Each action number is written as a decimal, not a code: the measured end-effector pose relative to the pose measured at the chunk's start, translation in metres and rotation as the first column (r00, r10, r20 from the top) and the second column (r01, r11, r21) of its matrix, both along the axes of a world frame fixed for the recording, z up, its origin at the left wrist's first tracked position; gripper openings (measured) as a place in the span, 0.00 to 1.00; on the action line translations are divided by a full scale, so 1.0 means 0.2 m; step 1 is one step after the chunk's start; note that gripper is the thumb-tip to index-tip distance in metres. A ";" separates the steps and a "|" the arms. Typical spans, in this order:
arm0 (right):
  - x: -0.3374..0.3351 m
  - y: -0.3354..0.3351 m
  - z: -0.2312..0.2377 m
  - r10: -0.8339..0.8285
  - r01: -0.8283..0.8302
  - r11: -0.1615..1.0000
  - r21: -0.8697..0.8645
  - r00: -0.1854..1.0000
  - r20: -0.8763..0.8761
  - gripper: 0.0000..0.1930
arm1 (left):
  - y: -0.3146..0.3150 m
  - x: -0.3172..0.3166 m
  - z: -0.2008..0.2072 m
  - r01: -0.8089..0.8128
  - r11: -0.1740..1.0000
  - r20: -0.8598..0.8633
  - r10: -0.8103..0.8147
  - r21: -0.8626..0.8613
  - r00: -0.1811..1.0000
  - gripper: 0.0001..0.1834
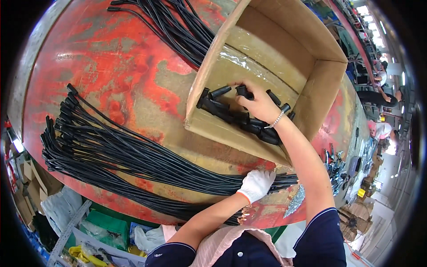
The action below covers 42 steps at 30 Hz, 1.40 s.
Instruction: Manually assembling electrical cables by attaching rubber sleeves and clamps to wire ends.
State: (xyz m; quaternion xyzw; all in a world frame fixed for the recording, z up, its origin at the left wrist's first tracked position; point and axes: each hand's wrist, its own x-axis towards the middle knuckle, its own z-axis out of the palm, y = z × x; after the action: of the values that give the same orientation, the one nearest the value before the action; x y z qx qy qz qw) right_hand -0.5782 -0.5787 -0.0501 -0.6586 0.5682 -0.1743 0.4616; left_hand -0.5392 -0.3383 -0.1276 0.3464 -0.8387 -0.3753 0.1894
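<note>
My right hand (pixel 260 103), bare with a beaded bracelet, reaches into an open cardboard box (pixel 307 84). Its thumb and fingers close round a short black plastic sleeve (pixel 244 91). More black sleeves (pixel 231 115) lie heaped along the near side of the box floor, partly under my wrist. My left hand (pixel 258 186), in a white glove, is curled over the right-hand end of a long bundle of black cables (pixel 164 167). The glove hides which cables its fingers grip. A second bundle of black cables (pixel 133 191) lies nearer me, with coppery ends by my left wrist.
Another bundle of black cables (pixel 178 35) lies behind the box on the worn red table (pixel 111 58). Small silvery metal parts (pixel 296 200) are piled right of my left hand. A green bin (pixel 104 229) stands below the near edge. People (pixel 382 98) are in the right background.
</note>
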 end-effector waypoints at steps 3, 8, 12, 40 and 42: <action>0.00 -0.01 -0.06 0.087 -0.092 0.991 -0.100 0.995 -0.048 0.13 | 0.00 0.01 0.01 -0.001 1.000 0.009 0.001 -0.016 1.000 0.06; 0.11 0.07 -0.14 0.195 -0.344 0.919 -0.194 0.822 -0.535 0.14 | -0.02 0.02 0.03 0.022 0.999 0.015 -0.022 0.025 1.000 0.07; 0.12 0.07 -0.17 0.174 -0.295 0.951 -0.092 0.758 -0.628 0.15 | -0.01 0.02 0.02 0.024 1.000 0.010 -0.024 0.005 1.000 0.07; 0.16 -0.03 -0.16 0.260 -0.618 0.752 -0.228 0.596 -0.760 0.17 | -0.04 0.03 0.04 0.063 0.995 0.070 -0.069 0.075 0.995 0.06; 0.19 -0.04 -0.09 0.207 -0.451 0.850 -0.272 0.761 -0.614 0.17 | -0.05 0.04 0.04 0.061 0.996 0.068 -0.066 0.069 0.995 0.07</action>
State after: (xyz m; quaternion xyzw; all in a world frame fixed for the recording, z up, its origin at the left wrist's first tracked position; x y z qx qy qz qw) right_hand -0.5404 -0.5872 -0.0675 -0.8516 0.5021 0.0005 0.1505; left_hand -0.5316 -0.3488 -0.1205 0.3386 -0.8423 -0.3967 0.1359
